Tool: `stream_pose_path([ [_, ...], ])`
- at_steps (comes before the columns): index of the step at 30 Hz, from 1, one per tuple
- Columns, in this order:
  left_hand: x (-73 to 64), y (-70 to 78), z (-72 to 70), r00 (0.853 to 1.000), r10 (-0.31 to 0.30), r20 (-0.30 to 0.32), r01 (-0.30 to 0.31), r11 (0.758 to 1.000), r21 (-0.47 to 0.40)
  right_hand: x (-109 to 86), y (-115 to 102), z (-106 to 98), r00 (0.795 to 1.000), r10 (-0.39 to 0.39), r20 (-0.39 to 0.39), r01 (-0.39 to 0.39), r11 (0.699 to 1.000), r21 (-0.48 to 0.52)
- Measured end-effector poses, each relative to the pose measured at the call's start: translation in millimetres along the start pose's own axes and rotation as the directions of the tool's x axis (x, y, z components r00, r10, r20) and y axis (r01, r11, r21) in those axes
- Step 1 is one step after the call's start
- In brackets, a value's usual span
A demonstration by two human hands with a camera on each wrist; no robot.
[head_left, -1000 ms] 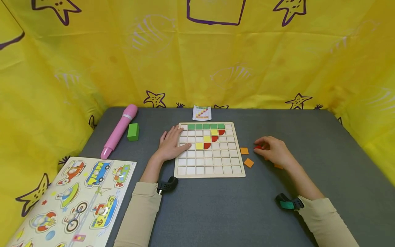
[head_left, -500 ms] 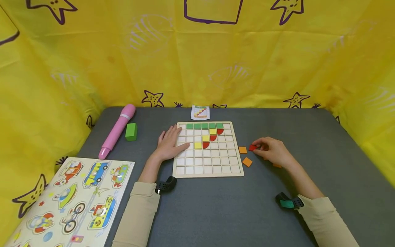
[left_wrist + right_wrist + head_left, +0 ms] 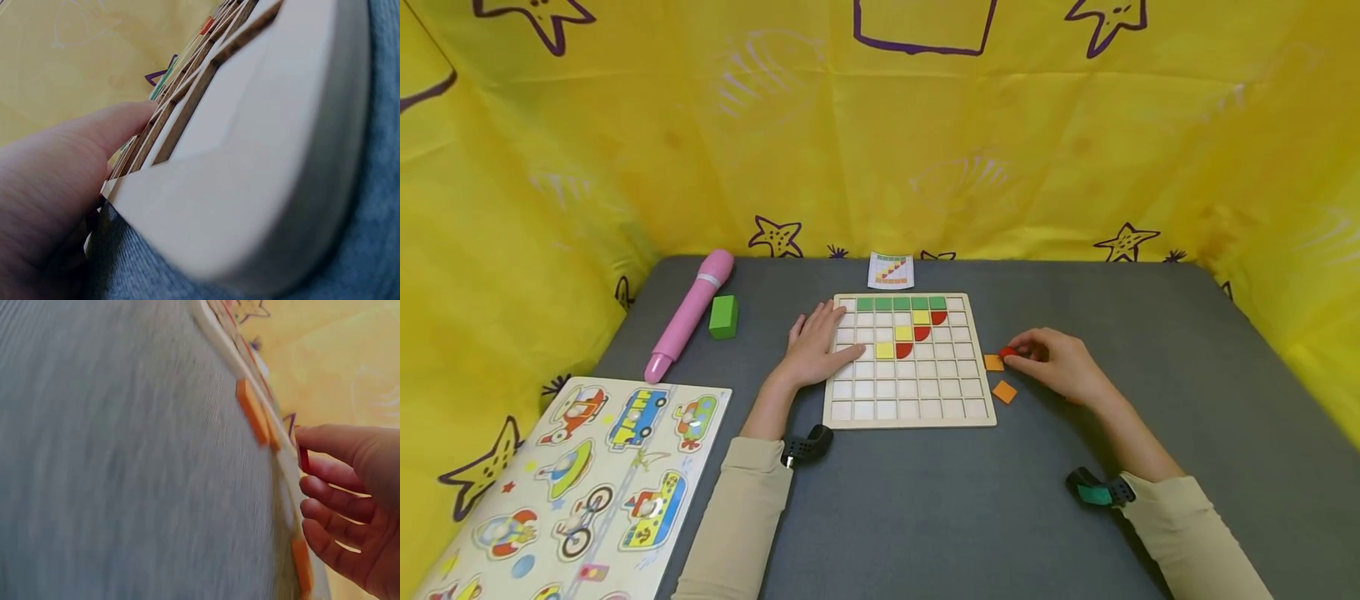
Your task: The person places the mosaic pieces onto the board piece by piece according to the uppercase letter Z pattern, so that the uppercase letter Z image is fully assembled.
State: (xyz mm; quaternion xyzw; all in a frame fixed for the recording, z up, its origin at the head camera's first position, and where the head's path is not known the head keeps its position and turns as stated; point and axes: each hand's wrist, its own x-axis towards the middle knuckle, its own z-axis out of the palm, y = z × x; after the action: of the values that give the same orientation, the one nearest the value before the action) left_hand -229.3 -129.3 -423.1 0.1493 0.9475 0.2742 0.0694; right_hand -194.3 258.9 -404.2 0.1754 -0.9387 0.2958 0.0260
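Observation:
A wooden grid board (image 3: 925, 389) lies flat at the middle of the table. Green squares (image 3: 902, 304) line part of its top row, and below them yellow squares (image 3: 903, 333) and red quarter-round tiles (image 3: 904, 351) step down to the left. My left hand (image 3: 812, 350) rests on the board's left edge, fingers extended and thumb over the grid. Right of the board, my right hand (image 3: 1060, 362) pinches a red tile (image 3: 1007, 353) between thumb and fingertips; in the right wrist view this red tile (image 3: 304, 459) shows edge-on. Its full outline is hidden by the fingers.
Orange squares (image 3: 1004, 392) lie between the board and the right hand, with another partly under that hand. A small pattern card (image 3: 891, 272) lies behind the board. To the left are a green block (image 3: 724, 317), a pink microphone-shaped toy (image 3: 688, 318) and a vehicle picture puzzle (image 3: 602, 475).
My right hand has moved slightly left with the red tile, from beside the orange squares to just above one of them. The left hand has stayed on the board.

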Motion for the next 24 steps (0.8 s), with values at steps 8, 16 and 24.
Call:
stream_pose_path([
  [8,-0.3,2.0,0.0,1.000,0.001,-0.003,-0.001,1.000,-0.003,22.9,-40,20,0.997,-0.045,0.065,0.037,0.991,0.131],
  [16,-0.5,1.6,0.0,1.000,0.009,-0.007,-0.009,1.000,-0.013,43.2,-84,52,0.975,-0.178,0.135,0.151,0.971,0.187],
  [24,-0.6,1.6,0.3,1.000,0.002,-0.009,-0.002,1.000,-0.008,54.2,-103,74,0.950,-0.250,0.185,0.222,0.962,0.158],
])
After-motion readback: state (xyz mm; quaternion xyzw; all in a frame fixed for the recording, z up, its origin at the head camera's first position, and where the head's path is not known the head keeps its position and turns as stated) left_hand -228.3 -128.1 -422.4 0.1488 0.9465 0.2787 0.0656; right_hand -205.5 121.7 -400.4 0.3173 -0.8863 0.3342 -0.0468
